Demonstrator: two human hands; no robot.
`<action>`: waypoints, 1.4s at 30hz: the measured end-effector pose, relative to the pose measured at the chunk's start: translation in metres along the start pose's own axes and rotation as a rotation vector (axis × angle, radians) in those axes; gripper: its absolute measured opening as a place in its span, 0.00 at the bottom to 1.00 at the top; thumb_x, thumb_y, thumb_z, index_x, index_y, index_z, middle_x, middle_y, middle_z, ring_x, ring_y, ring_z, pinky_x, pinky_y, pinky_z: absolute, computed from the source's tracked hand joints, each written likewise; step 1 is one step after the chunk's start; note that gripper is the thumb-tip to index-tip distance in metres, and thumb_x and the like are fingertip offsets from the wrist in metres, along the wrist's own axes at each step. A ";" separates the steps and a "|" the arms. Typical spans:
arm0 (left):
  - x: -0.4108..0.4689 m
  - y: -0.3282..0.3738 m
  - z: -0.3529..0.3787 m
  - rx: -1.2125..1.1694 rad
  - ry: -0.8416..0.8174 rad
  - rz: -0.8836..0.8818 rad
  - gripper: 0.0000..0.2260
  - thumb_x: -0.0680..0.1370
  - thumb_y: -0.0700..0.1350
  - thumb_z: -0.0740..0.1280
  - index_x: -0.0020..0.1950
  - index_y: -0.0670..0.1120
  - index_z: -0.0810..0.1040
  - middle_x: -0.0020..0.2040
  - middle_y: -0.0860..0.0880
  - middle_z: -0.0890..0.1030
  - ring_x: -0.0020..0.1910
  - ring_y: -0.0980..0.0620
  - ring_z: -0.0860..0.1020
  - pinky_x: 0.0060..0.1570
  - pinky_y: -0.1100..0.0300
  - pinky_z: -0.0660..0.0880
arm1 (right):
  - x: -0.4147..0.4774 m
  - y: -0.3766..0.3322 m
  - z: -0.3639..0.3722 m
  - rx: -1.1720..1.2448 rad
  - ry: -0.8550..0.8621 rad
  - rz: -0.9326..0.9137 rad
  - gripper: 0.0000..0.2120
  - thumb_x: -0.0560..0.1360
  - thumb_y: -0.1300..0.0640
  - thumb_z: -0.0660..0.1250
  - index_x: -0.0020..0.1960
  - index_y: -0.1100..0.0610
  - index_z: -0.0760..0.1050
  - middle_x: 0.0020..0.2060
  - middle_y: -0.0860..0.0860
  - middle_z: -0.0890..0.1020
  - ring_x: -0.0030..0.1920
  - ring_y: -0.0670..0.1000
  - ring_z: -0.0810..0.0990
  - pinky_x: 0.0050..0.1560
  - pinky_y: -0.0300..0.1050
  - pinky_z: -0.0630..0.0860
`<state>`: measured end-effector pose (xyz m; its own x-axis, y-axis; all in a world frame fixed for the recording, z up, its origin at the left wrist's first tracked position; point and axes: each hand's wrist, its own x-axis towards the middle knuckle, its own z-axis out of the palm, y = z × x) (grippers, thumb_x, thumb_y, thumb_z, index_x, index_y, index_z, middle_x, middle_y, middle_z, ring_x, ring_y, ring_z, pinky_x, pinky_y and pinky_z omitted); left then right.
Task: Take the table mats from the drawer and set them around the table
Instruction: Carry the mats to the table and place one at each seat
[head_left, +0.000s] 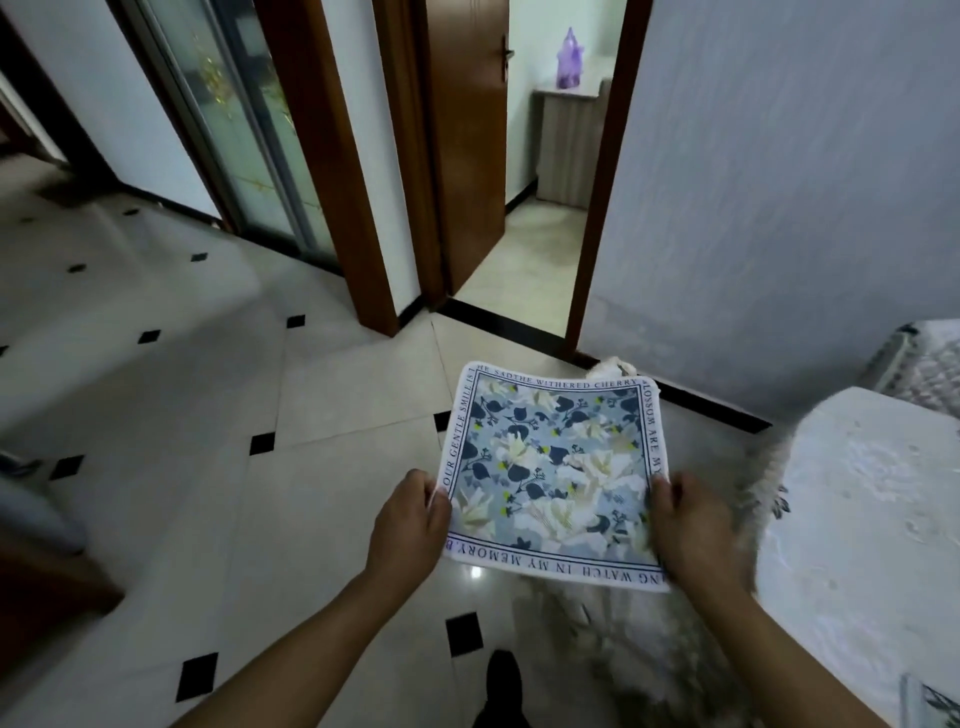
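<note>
A square table mat (550, 473) with a blue and white flower print and a lettered white border is held flat in the air above the tiled floor. My left hand (410, 519) grips its left edge and my right hand (691, 525) grips its right edge. A table under a white textured cloth (857, 545) stands at the right. At the bottom right corner a bit of another patterned mat (935, 701) shows on that table. No drawer is in view.
A white fluffy animal (613, 623) lies on the floor under the mat, next to the table. An open brown door (467, 145) leads to a room ahead. Glass sliding doors (244, 119) stand at the left. My dark shoe (501, 675) is below.
</note>
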<state>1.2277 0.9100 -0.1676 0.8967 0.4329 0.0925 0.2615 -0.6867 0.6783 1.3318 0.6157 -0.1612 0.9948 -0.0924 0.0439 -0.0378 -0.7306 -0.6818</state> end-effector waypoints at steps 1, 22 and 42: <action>0.017 -0.002 0.000 -0.004 -0.006 -0.005 0.08 0.80 0.49 0.60 0.43 0.48 0.68 0.37 0.53 0.76 0.35 0.57 0.75 0.33 0.56 0.70 | 0.015 -0.005 0.010 0.007 0.005 -0.002 0.15 0.80 0.51 0.60 0.37 0.57 0.70 0.28 0.54 0.75 0.29 0.55 0.74 0.31 0.48 0.72; 0.402 -0.064 -0.016 -0.128 -0.221 0.102 0.08 0.81 0.45 0.58 0.42 0.46 0.67 0.36 0.50 0.76 0.33 0.56 0.74 0.27 0.67 0.65 | 0.239 -0.184 0.166 -0.012 0.200 0.234 0.13 0.80 0.51 0.61 0.41 0.58 0.74 0.33 0.53 0.78 0.34 0.55 0.76 0.33 0.45 0.64; 0.632 0.088 0.140 -0.193 -0.439 0.170 0.10 0.79 0.41 0.61 0.39 0.41 0.67 0.32 0.47 0.74 0.29 0.52 0.73 0.25 0.60 0.65 | 0.425 -0.127 0.152 0.050 0.473 0.481 0.11 0.80 0.51 0.60 0.41 0.55 0.71 0.31 0.49 0.75 0.32 0.48 0.73 0.30 0.42 0.63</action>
<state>1.8674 1.0414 -0.1512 0.9972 0.0093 -0.0740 0.0653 -0.5873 0.8067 1.7743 0.7726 -0.1671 0.7196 -0.6936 0.0340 -0.4498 -0.5028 -0.7381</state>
